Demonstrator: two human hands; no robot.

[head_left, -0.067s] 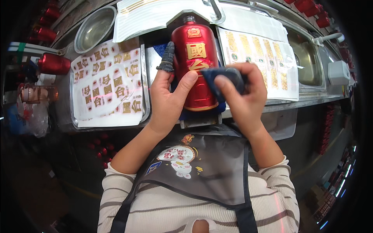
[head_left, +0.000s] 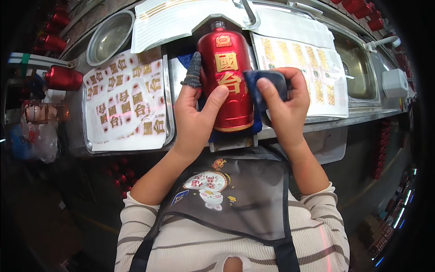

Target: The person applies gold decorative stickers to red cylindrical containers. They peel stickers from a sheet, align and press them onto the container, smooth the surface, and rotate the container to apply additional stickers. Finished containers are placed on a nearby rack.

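Left hand (head_left: 195,119) steadies red bottle (head_left: 230,103): thumb on front face, fingers along its left side, dark ribbed cover (head_left: 194,68) on the index. Right hand (head_left: 289,106) pinches dark blue pad (head_left: 275,82) between thumb and fingers; pad edge at bottle's right side, exact contact hard to tell. Both hands gripping.

Doing it well, my read: left hand firm so bottle doesn't roll, thumb clear of lettering, pad flat to the curve, light even strokes, no edge catching the gold characters (head_left: 228,85).

Bottle: glossy metallic red, two big gold characters, small gold emblem above, thin gold band near base, dark threaded neck, no cap. Lies face up, neck away from person, on blue cloth (head_left: 257,126) at the bench (head_left: 264,134), between printed sheets.

Left: metal tray (head_left: 170,124) with gold-and-red decal sheets (head_left: 129,93); metal bowl (head_left: 106,38) beyond. Right: gold-patterned sheets (head_left: 297,68), then sink (head_left: 362,72), white container (head_left: 394,85).
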